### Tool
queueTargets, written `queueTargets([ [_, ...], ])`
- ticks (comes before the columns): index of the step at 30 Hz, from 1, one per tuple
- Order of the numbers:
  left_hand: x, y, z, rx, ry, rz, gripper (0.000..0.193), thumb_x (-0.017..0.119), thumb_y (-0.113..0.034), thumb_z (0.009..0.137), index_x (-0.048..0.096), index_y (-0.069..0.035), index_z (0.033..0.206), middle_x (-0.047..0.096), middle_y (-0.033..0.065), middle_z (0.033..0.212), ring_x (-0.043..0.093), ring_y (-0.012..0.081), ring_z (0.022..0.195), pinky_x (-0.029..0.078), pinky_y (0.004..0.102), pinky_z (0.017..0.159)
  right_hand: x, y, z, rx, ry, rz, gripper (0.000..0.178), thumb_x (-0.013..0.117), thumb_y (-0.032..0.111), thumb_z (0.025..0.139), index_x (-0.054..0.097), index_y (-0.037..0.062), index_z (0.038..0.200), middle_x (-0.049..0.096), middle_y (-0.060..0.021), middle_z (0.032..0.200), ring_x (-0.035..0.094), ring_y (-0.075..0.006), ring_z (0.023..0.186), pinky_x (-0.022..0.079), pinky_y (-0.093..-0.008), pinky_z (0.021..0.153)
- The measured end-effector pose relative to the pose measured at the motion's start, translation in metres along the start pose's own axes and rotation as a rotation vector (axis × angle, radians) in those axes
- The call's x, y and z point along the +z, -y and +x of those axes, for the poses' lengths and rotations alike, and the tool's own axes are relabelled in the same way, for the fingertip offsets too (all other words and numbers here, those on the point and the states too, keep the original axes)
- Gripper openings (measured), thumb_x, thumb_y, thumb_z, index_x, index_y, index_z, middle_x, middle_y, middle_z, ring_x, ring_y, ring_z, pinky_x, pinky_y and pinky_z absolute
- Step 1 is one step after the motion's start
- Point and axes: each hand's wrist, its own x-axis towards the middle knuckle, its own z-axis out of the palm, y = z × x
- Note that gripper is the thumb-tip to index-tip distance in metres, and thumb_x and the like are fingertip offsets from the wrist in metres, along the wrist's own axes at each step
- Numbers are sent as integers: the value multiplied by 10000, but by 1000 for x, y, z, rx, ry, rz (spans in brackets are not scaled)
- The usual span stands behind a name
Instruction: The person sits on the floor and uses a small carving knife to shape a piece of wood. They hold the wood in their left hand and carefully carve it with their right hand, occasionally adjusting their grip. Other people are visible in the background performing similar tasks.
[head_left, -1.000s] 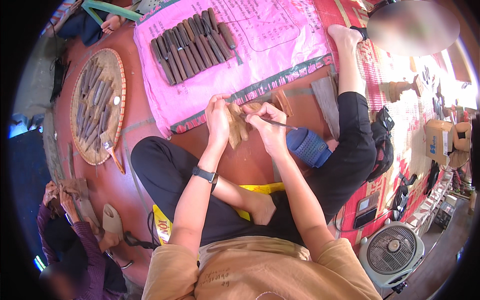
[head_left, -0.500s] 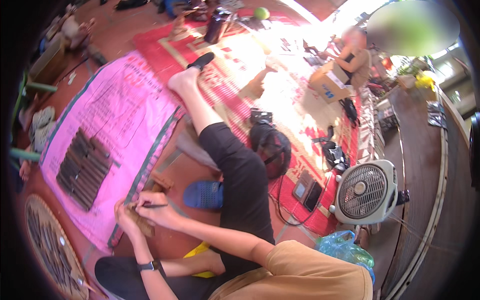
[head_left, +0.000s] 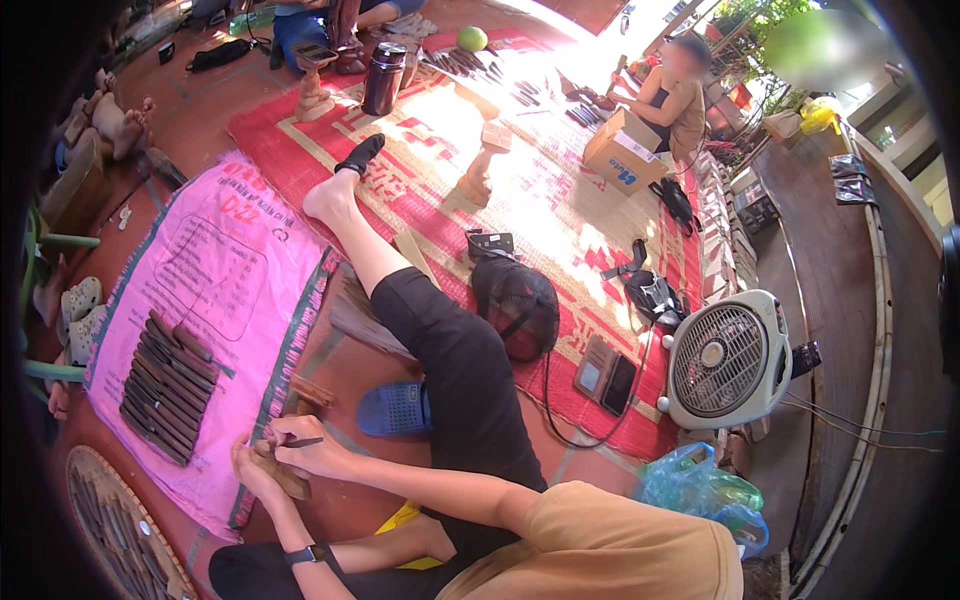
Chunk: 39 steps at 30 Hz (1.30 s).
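My left hand (head_left: pixel 258 472) is closed round a small brown wooden block (head_left: pixel 287 481), whose carved shape is too small to make out. My right hand (head_left: pixel 318 456) grips a slim dark carving tool (head_left: pixel 300 443) just above the block, its working end hidden by the fingers. Both hands are close together over the tiled floor, beside the edge of a pink printed sack (head_left: pixel 225 280). On that sack lies a row of dark-handled carving tools (head_left: pixel 165 395). A round woven tray (head_left: pixel 82 468) at the lower left holds several more such tools.
My outstretched leg crosses the middle, with a blue slipper (head_left: pixel 393 409) beside it. A fan (head_left: pixel 718 352), phone (head_left: pixel 619 386), black mesh cap (head_left: pixel 515 308) and blue plastic bag (head_left: pixel 690 485) are to the right. Beyond, another person sits by a cardboard box (head_left: pixel 622 150) on a red mat (head_left: pixel 420 215).
The view has shifted, so more of the far side shows, including another person's legs at the top. Both hands stay together at the wooden block, with the tool still in the right.
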Motion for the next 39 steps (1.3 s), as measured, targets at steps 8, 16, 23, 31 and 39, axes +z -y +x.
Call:
queueTargets([
  [8,15,-19,-8,-15,-14,45,368,394,-225,902,584,-15,1137,571,163,1013,587,263,911,506,369,767,0,3,-1,-3,-71,29,114,619,27,770,517,-19,747,555,-89,686,559,-133,694,457,-326,625],
  [16,-11,21,24,-114,31,-102,431,430,-325,912,510,-15,1201,599,197,990,638,327,859,551,417,732,0,1,3,10,-86,107,172,671,42,710,510,-16,733,561,-77,674,526,-102,672,444,-313,604],
  [23,-1,5,6,-153,-3,-47,428,402,-266,876,579,3,1158,562,186,1077,593,316,941,521,413,792,-9,-10,3,-26,6,2,167,657,82,754,526,-22,754,573,-74,684,557,-118,682,452,-313,621],
  [31,-15,33,29,-112,-16,-127,341,429,-205,872,596,11,1076,590,141,974,586,251,850,503,364,754,7,-17,4,-9,53,148,120,649,46,795,542,-4,778,630,-69,798,608,-128,828,500,-308,754],
  [39,15,-24,-16,68,-74,-25,319,413,-184,894,637,24,985,618,107,958,567,207,870,464,333,785,1,-8,7,46,56,52,136,639,36,816,538,-15,740,622,-51,784,579,-97,782,477,-275,696],
])
